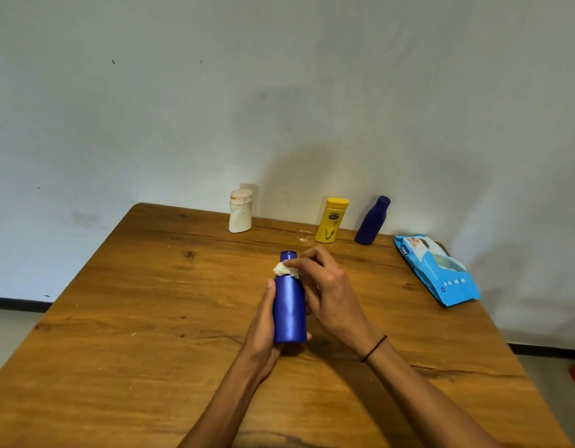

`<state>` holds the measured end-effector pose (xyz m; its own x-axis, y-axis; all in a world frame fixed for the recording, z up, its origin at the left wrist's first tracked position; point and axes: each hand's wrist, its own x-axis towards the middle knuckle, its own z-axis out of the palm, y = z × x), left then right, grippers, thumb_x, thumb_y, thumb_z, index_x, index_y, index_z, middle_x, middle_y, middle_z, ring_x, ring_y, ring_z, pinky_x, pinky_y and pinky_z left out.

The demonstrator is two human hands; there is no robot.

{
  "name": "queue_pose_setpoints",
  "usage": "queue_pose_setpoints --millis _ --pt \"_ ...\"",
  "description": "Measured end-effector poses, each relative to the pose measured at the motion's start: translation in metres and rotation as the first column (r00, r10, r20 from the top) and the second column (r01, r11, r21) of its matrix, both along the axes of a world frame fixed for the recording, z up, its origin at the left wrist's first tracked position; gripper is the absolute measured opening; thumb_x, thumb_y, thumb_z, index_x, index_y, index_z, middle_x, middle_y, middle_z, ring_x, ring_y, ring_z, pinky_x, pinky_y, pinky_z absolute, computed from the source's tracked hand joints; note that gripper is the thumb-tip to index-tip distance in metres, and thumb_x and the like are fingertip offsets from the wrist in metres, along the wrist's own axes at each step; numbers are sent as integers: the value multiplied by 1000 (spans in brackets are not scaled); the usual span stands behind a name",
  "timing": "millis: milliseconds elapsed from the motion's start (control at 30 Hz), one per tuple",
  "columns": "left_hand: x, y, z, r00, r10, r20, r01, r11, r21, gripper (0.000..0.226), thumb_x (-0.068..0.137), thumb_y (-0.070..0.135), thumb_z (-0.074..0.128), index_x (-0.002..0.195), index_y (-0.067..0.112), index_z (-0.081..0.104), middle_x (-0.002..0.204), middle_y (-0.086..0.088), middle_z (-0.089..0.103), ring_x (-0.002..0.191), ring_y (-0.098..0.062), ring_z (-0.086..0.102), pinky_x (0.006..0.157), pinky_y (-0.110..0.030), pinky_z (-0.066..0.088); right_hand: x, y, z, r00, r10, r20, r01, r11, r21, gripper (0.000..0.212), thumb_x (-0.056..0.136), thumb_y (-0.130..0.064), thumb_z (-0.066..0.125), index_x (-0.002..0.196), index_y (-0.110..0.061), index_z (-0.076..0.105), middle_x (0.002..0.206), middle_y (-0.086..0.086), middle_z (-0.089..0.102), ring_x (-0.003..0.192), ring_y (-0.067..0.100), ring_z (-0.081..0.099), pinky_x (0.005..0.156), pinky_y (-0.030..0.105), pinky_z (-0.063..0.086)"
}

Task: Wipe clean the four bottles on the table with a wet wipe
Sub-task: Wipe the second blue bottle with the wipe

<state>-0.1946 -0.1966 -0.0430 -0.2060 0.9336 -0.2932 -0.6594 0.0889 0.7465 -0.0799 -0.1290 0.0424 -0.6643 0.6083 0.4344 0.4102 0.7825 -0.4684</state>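
My left hand (263, 324) grips a blue bottle (289, 312) by its lower body, holding it upright over the middle of the wooden table (150, 318). My right hand (325, 286) pinches a crumpled white wet wipe (284, 269) against the bottle's neck, just below the cap. Along the far edge by the wall stand a white bottle (240, 211), a yellow bottle (330, 219) and a dark blue bottle (372, 220).
A light blue pack of wet wipes (438, 270) lies near the table's right edge. A pale wall rises right behind the bottles. Floor shows beyond the table's left and right edges.
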Motion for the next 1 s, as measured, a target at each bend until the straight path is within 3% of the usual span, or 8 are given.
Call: queue_pose_setpoints --millis 133,233,400,533,600,667,800,1000 --pt "-2 -2 2 999 39 17 -38 999 -35 59 100 61 46 136 17 63 108 -18 77 90 -26 75 72 -44 62 7 -8 -5 997 72 11 -72 997 -23 35 99 -29 45 124 -18 68 121 0 52 104 5 52 87 22 52" --pt "-7 -2 1 998 63 3 -63 998 -19 68 94 65 53 138 15 66 126 -24 71 107 -33 71 90 -45 59 20 -24 -14 982 185 47 -183 982 -47 32 100 -14 50 125 -23 68 120 -3 52 106 6 52 85 29 52" --pt "-9 4 -2 996 86 -19 -86 996 -1 86 74 80 73 132 17 71 116 -18 69 95 -26 65 83 -42 52 38 -41 -19 965 247 88 -243 968 -54 36 99 -17 47 126 -24 70 117 -4 54 105 8 55 83 35 51" --pt "-5 3 -6 997 81 -3 -81 997 5 69 94 69 55 138 17 66 128 -23 71 108 -35 69 95 -49 56 32 -33 -22 984 163 75 -164 986 17 35 103 -22 46 129 -16 69 118 1 54 99 11 55 77 34 54" --pt "-2 1 -2 998 53 -33 -53 999 2 60 101 61 44 136 17 65 122 -21 74 106 -33 73 89 -48 60 23 -24 -19 995 95 43 -97 995 35 37 103 -29 47 127 -12 69 118 6 55 100 13 56 78 33 57" --pt "1 0 2 997 42 -71 -41 999 9 54 104 56 40 133 17 64 106 -16 78 88 -27 76 69 -42 63 12 -12 -13 999 34 1 -34 999 33 39 100 -31 50 127 -10 68 119 8 56 101 16 57 81 34 58" --pt "3 1 3 990 65 -126 -66 998 4 47 105 55 40 120 16 63 79 -9 73 68 -21 72 51 -39 60 -5 2 -5 997 -31 -75 32 1000 1 30 99 -16 62 127 -13 70 118 5 56 102 14 57 83 33 56" --pt "-7 2 2 965 242 -98 -247 968 -50 65 96 64 49 132 12 65 114 -25 74 91 -28 70 84 -44 56 14 -19 -22 989 136 -50 -138 990 -40 30 100 -9 55 124 -15 72 114 -2 54 101 6 54 82 26 51"
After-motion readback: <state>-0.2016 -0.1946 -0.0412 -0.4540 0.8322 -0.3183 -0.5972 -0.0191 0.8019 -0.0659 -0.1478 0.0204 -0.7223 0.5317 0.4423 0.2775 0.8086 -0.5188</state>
